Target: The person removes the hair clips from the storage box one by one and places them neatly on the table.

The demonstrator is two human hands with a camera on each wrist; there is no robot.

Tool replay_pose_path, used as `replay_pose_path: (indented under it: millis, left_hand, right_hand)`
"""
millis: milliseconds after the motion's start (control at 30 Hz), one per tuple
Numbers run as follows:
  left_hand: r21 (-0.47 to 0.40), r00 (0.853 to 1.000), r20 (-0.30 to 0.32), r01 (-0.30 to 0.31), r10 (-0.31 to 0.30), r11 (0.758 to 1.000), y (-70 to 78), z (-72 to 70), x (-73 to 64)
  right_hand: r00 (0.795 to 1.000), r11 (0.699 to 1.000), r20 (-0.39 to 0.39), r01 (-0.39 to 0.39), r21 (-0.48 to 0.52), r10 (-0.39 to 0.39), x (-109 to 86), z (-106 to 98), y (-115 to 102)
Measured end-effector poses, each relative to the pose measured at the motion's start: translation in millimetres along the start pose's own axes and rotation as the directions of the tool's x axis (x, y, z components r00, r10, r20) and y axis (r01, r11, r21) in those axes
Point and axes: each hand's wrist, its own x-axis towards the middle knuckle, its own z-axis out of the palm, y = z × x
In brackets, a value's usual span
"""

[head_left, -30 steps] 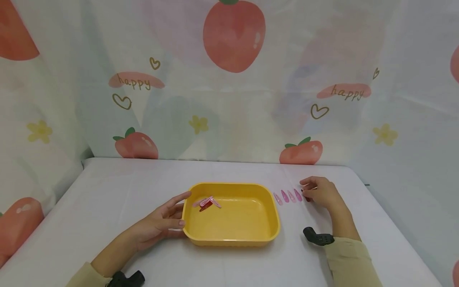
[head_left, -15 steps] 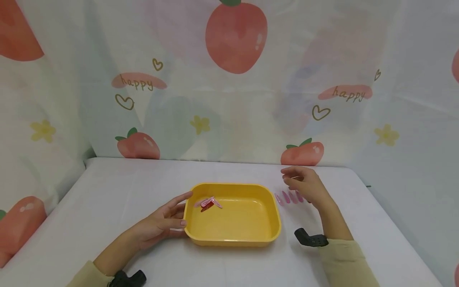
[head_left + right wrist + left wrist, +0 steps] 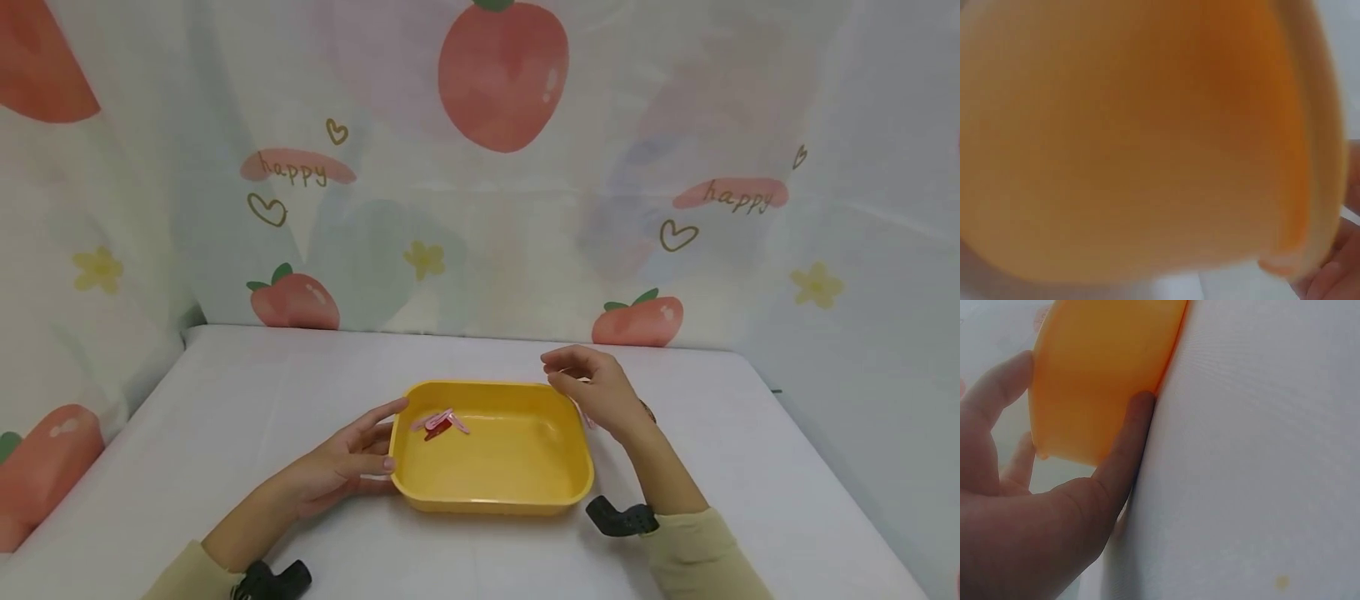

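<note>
A yellow tray holds a small pile of pink and red hair clips in its left part. My left hand rests against the tray's left side, its fingers extended and spread; the left wrist view shows fingertips touching the wall. Over the tray's far right corner hovers my right hand, fingers loosely bent, with nothing visible between them. To the right of the tray lies a row of hair clips, mostly hidden by the right hand; a bit of a pink clip and a dark red clip show.
A white cloth covers the table, and a patterned curtain rises behind it. Each wrist bears a black camera mount, one left, one right. The tray's wall fills most of the right wrist view.
My right hand has left the dark red clip at the row's right end and moved left to the tray's far corner. My left hand stays at the tray; the head view shifts slightly.
</note>
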Motion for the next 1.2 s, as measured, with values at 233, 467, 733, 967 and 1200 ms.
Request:
replay_pose_path:
  millis: [233,467,733,967,1200]
  left_hand:
    - [0.003,1.000,-0.019,0.011,-0.010,1.000,0.8,0.2,0.4]
    - [0.010,1.000,-0.021,0.011,-0.010,1.000,1.4,-0.1,-0.1]
    - [-0.001,1.000,-0.005,0.010,-0.010,1.000,0.8,-0.7,1.1]
    - [0.002,1.000,0.016,-0.004,0.004,1.000,-0.4,-0.2,2.0]
    - [-0.004,1.000,0.003,0.006,-0.006,1.000,-1.4,-0.8,1.5]
  right_hand:
    - [0.986,0.988,0.162,0.021,0.153,-0.046,0.6,25.9,-13.5]
    - [0.941,0.988,0.331,0.016,0.155,-0.068,-0.4,62.1,-31.9]
    - [0.888,0.989,0.445,0.145,-0.024,-0.119,-1.2,88.6,-42.5]
    - [0.881,0.953,0.466,0.206,-0.222,-0.082,-2.8,93.0,-27.2]
    - [0.906,0.920,0.410,0.242,-0.309,-0.100,-3.7,96.3,-23.6]
